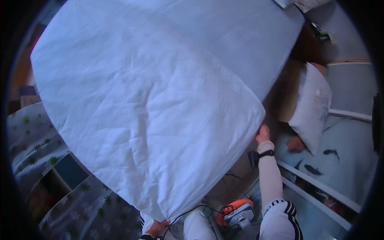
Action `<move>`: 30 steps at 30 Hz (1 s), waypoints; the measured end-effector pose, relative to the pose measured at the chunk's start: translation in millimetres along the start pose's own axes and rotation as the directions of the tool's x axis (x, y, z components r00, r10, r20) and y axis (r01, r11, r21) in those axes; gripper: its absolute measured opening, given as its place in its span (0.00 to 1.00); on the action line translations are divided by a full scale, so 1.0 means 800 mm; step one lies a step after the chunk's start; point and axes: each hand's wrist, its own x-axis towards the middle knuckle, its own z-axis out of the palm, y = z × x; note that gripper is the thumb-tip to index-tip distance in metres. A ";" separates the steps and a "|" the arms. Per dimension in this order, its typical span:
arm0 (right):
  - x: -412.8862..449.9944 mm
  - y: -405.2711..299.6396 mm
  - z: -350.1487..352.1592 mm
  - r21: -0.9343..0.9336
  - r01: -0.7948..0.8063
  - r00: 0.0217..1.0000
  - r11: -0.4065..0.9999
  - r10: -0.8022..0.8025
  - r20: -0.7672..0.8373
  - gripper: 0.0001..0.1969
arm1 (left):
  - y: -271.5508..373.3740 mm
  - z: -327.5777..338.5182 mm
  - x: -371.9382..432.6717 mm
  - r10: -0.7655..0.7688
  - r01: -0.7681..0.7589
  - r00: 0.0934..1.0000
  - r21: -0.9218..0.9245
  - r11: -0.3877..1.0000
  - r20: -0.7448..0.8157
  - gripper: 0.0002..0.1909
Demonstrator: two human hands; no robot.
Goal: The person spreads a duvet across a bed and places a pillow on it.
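Note:
A large white padded sheet (156,120), creased down its middle, spreads over most of the head view. Its lower corner gathers into folds at my left hand (159,228), whose fingers pinch it near my legs. My right hand (264,134) is at the sheet's right corner and grips the edge there, with the fingertips partly hidden. Under the sheet, a smooth pale surface (240,45) shows at the upper right. A thin black cable (192,209) passes close to my left hand.
A grey and orange corded device (241,214) sits low between my legs and right arm. To the right are a stuffed white sack (313,105), a cardboard box (292,96) and white-framed glass panels (339,150). Cloth with green leaf prints (90,207) covers things at the left.

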 end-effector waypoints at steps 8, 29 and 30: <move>-0.040 0.050 -0.020 0.262 -0.381 0.921 0.887 0.337 0.196 0.29 | -0.064 -0.037 0.124 0.410 -0.534 0.844 0.598 0.597 0.345 0.20; -0.287 0.205 0.007 -0.856 -0.126 0.805 0.501 0.556 0.207 0.22 | 0.316 -0.175 0.000 0.580 -0.610 0.746 0.014 0.792 -0.326 0.30; -0.363 0.151 0.065 -0.918 -0.228 0.748 0.324 0.662 0.048 0.21 | 0.336 -0.182 0.009 0.635 -0.674 0.703 -0.016 0.738 -0.321 0.29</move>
